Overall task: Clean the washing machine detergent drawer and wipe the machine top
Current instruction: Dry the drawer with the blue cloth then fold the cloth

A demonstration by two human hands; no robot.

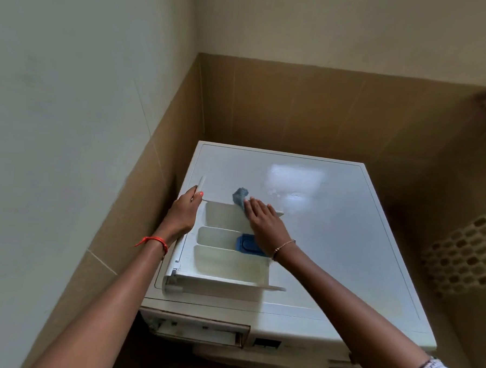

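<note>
**Two hands at work on a washer's detergent drawer**

Two jobs share one surface: the white machine top [345, 245] carries the detergent drawer [226, 270], which is out of the washer and lies flat along the top's left edge. Its three compartments face up. The left hand [184, 211] grips the drawer's upright front panel, fingers curled round it. The right hand [265, 221] lies across the far compartment with fingers nearly straight, pressing a small blue-grey cloth [240, 196] against the drawer's far rim. A blue cap [248, 243] sits in the middle compartment, partly under the right wrist.

The main risk appears to be the drawer's position. Its left side runs close to the machine's edge, so a hard push from the wiping hand could slide it off if the left hand's grip slackens. The blue cap could also be knocked loose by the wrist passing over it. The cloth is bunched small, and its corners may not reach the compartment floors.

Brown tiled walls [296, 108] close in behind and to the left, leaving little room on that side. A perforated laundry basket [463, 251] stands just to the right of the machine. Below the top's front edge, the empty drawer slot [200, 329] gapes open. The drawer itself covers part of the surface yet to be wiped.
</note>
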